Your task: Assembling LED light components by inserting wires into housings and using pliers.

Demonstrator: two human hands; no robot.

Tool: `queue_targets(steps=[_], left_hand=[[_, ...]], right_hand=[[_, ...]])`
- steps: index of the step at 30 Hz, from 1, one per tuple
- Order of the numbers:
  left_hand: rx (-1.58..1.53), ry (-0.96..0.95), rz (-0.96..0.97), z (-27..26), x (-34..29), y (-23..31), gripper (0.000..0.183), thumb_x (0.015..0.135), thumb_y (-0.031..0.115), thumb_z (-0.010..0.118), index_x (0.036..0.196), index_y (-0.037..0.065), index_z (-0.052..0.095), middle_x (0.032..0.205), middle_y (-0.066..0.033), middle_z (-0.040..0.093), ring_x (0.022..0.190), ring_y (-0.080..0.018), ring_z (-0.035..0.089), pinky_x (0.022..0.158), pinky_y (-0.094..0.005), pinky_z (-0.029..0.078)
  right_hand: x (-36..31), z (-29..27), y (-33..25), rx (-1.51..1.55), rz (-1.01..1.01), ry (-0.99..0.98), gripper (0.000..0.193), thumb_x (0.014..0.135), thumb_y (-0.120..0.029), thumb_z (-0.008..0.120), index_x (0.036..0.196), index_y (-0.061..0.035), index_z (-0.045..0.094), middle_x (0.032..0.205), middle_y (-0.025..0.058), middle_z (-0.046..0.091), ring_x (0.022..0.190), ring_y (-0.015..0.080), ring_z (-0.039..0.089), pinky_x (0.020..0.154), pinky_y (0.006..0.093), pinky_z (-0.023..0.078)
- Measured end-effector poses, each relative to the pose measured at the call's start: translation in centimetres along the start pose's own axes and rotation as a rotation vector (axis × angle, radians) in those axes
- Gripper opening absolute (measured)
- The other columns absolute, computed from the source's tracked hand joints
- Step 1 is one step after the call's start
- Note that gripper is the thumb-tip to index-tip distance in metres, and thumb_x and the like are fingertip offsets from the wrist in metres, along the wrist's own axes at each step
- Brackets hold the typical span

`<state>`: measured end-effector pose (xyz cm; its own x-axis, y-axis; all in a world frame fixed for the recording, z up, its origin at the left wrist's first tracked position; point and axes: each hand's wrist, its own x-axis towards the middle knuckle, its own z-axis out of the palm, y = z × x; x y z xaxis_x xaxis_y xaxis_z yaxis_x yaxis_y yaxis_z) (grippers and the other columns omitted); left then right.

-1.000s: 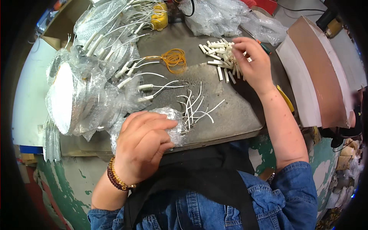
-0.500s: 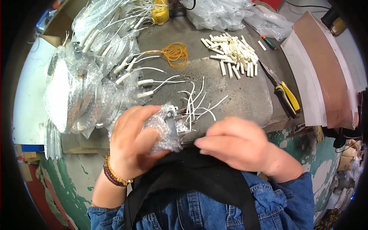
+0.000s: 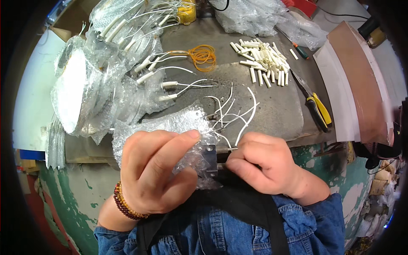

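Note:
A bubble-wrapped part (image 3: 163, 121) lies across the table's front edge, its dark metal bracket (image 3: 209, 158) showing at the right end. My left hand (image 3: 157, 172) is closed on the wrap, with the thumb and index finger near the bracket. Several thin white wires (image 3: 248, 117) fan out beyond the bracket over the table. My right hand (image 3: 263, 165) is closed in a pinch just right of the bracket, on white wire (image 3: 231, 147) that runs into its fingertips. The wire's end inside the fingers is hidden.
More bubble-wrapped parts with sleeved white wires (image 3: 169, 85) pile up at left. Behind lie orange bands (image 3: 202, 57) and many short white tubes (image 3: 265, 61). Yellow-handled pliers (image 3: 318, 111), a screwdriver (image 3: 301, 51) and a cardboard piece (image 3: 361, 80) are at right.
My right hand has come to the wires and closed on one. My left hand has shifted down, and more of the wrapped part shows behind it. The view has moved slightly.

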<state>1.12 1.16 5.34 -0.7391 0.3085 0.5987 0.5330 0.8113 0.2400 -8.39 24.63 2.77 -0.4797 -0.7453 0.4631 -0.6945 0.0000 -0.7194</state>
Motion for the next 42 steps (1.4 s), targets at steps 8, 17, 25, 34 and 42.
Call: queue_targets(steps=[8,17,25,34,42], left_hand=[[-0.086,-0.070,0.085,0.1,0.2,-0.1,0.046,0.067,0.006,0.072,0.111,-0.005,0.067,0.110,-0.0132,0.065,0.093,-0.0293,0.059,0.077,-0.0399,0.049],[-0.051,-0.134,0.028,-0.6,0.5,1.1,0.044,0.062,0.008,0.074,0.104,-0.004,0.068,0.116,-0.0138,0.066,0.092,-0.0283,0.060,0.073,-0.0408,0.048],[0.013,-0.317,-0.061,0.1,1.2,-1.6,0.040,0.059,0.013,0.084,0.088,0.002,0.058,0.123,-0.0175,0.061,0.107,-0.0398,0.060,0.087,-0.0477,0.051],[-0.183,-0.302,-0.052,6.1,4.4,-0.9,0.013,0.082,0.005,0.070,0.092,0.004,0.062,0.088,-0.0137,0.061,0.082,-0.0346,0.061,0.073,-0.0430,0.050],[-0.209,-0.301,-0.168,6.7,4.8,-1.1,0.016,0.080,0.011,0.073,0.084,0.006,0.058,0.078,-0.0129,0.060,0.073,-0.0367,0.060,0.065,-0.0442,0.047]], right_hand=[[0.4,-0.9,0.5,-0.400,-0.305,0.184,0.031,0.073,-0.007,0.079,0.102,-0.0029,0.071,0.080,0.0062,0.057,0.060,0.0198,0.055,0.050,0.0304,0.044],[0.5,-1.7,0.0,0.097,0.054,-0.010,0.017,0.084,-0.014,0.078,0.087,-0.0016,0.066,0.080,0.0098,0.058,0.070,0.0259,0.058,0.062,0.0364,0.047],[-0.9,-2.0,3.0,-0.204,0.197,0.000,0.014,0.088,-0.012,0.073,0.083,-0.0031,0.062,0.077,0.0114,0.054,0.068,0.0299,0.055,0.061,0.0394,0.045],[-1.2,-1.7,2.8,-0.306,0.031,0.209,0.018,0.084,-0.012,0.078,0.077,-0.0037,0.063,0.071,0.0082,0.055,0.063,0.0269,0.055,0.056,0.0363,0.044],[-4.2,-2.9,4.1,0.291,0.308,0.389,0.007,0.095,-0.002,0.065,0.097,0.0043,0.066,0.101,0.0128,0.065,0.084,0.0148,0.063,0.071,0.0304,0.054]])
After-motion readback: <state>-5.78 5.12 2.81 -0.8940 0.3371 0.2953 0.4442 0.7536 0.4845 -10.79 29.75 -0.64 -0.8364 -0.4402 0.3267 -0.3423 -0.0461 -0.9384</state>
